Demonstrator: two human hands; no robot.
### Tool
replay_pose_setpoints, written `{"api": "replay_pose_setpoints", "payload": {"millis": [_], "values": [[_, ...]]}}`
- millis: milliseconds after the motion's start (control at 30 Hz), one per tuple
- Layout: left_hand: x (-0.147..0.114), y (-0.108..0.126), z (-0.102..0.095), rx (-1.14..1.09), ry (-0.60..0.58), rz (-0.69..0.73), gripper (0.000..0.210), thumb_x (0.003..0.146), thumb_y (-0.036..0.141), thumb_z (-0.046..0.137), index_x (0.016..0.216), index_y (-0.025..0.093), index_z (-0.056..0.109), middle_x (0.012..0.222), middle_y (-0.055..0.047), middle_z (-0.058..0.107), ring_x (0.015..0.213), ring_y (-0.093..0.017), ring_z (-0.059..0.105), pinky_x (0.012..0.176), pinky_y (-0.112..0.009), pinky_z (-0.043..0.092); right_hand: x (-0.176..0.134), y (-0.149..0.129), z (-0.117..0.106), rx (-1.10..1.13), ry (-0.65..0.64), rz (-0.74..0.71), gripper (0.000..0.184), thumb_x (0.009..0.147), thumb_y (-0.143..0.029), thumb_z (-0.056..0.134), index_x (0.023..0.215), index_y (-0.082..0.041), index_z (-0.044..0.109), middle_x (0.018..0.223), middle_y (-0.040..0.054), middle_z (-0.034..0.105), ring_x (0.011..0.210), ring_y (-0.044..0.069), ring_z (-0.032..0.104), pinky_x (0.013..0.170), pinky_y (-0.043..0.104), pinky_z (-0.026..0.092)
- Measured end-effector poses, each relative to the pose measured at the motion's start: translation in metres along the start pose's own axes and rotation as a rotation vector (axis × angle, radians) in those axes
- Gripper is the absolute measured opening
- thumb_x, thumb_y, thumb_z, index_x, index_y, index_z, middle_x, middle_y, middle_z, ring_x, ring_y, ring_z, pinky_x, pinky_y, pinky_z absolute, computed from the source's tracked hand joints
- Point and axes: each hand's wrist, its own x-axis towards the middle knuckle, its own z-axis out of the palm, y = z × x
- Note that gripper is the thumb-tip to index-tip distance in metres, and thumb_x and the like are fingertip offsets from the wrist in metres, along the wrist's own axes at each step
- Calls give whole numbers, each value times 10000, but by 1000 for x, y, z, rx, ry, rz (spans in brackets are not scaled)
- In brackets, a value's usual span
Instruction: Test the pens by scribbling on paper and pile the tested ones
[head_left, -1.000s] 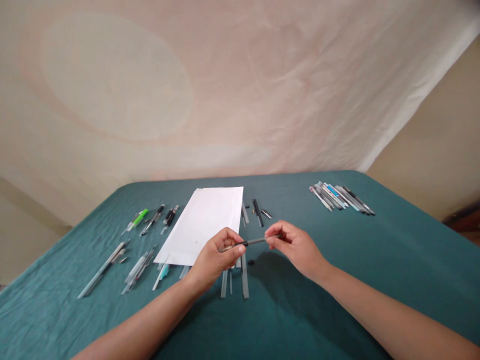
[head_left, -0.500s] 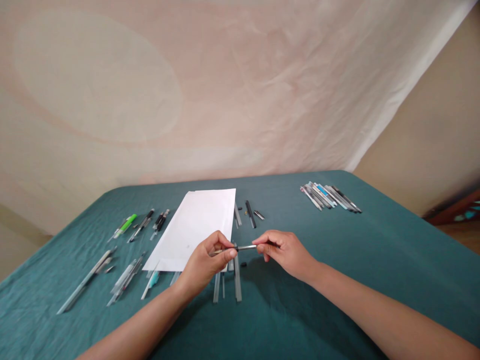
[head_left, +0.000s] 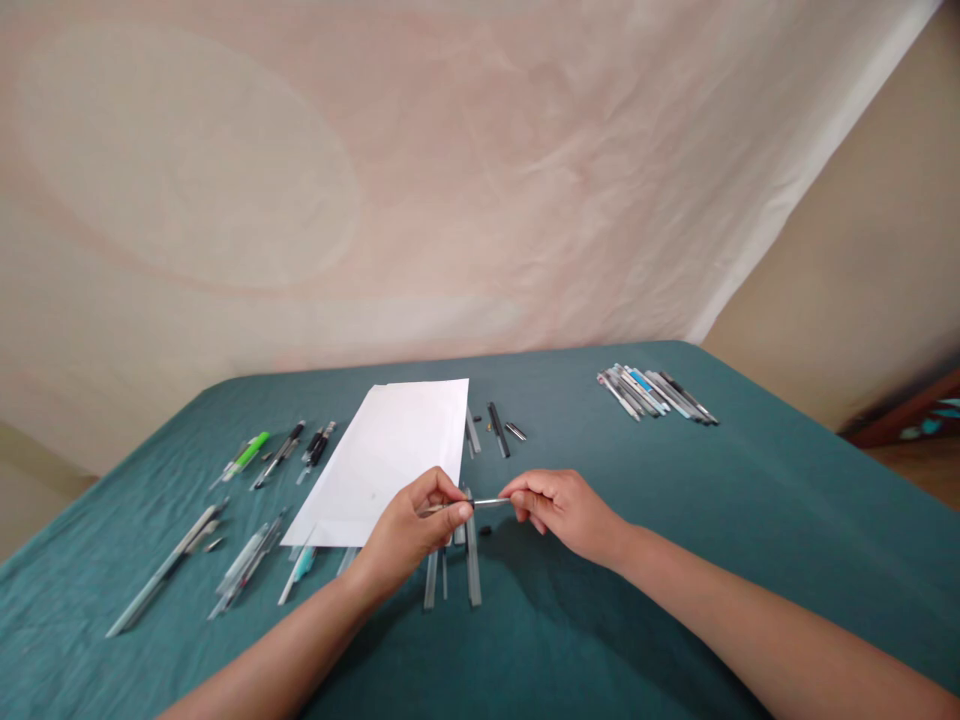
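Observation:
A thin pen [head_left: 489, 501] with a clear and dark barrel is held level between both hands, above the table's near middle. My left hand [head_left: 420, 520] pinches its left part with thumb and fingers. At its right end, my right hand [head_left: 559, 507] is closed in a pinch, and the fingers hide that tip. A white sheet of paper [head_left: 397, 435] lies behind and partly under the left hand. Below the hands lie clear pen tubes [head_left: 472, 565] and a small black cap [head_left: 485, 531].
Pen parts, including a dark barrel [head_left: 499, 430] and a silver tip piece [head_left: 516, 431], lie right of the paper. A row of pens [head_left: 656, 393] rests at the back right. On the left are a green pen [head_left: 251, 451], black pens [head_left: 320, 443] and clear tubes [head_left: 246, 560].
Both hands stay closed on the pen in nearly the same place. My right hand has shifted very slightly left, and the whole view has moved a little.

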Motion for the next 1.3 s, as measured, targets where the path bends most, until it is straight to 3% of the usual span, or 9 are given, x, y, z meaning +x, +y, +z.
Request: {"api": "replay_pose_setpoints", "payload": {"millis": [233, 467, 667, 1067, 1300], "values": [[0, 0, -5, 52, -8, 25, 267, 793, 414, 603, 791, 170, 495, 520, 73, 414, 446, -54, 331, 459, -182, 227, 0, 0, -1, -118, -21, -96, 297, 934, -356, 409, 1029, -206, 647, 783, 13, 629, 559, 95, 544, 588, 215, 447], [0, 1, -8, 10, -21, -39, 429, 845, 557, 433, 826, 150, 569, 525, 15, 493, 459, -87, 395, 462, -198, 277, 0, 4, 1, -316, -61, -201, 244, 920, -342, 457, 1055, -252, 639, 958, 26, 686, 862, 161, 624, 765, 260, 449], [1, 0, -9, -41, 17, -102, 540, 865, 601, 319, 811, 141, 597, 529, -4, 506, 443, -91, 403, 444, -204, 292, -2, 1, 1, -366, -59, -206, 235, 920, -340, 458, 1031, -252, 646, 932, 25, 694, 834, 162, 628, 749, 261, 447], [3, 0, -13, -124, 12, -89, 488, 860, 606, 331, 948, 166, 523, 572, 9, 507, 449, -95, 414, 425, -199, 293, 0, 3, 2, -323, 4, -152, 224, 908, -327, 472, 1003, -243, 657, 913, 23, 701, 818, 161, 634, 741, 261, 451], [5, -1, -12, -152, 52, -6, 415, 871, 529, 404, 995, 145, 500, 660, -2, 537, 445, -74, 430, 424, -200, 300, 1, 8, 0, -316, 60, -87, 214, 897, -316, 483, 989, -237, 659, 834, 15, 701, 744, 155, 633, 693, 250, 437]]}}
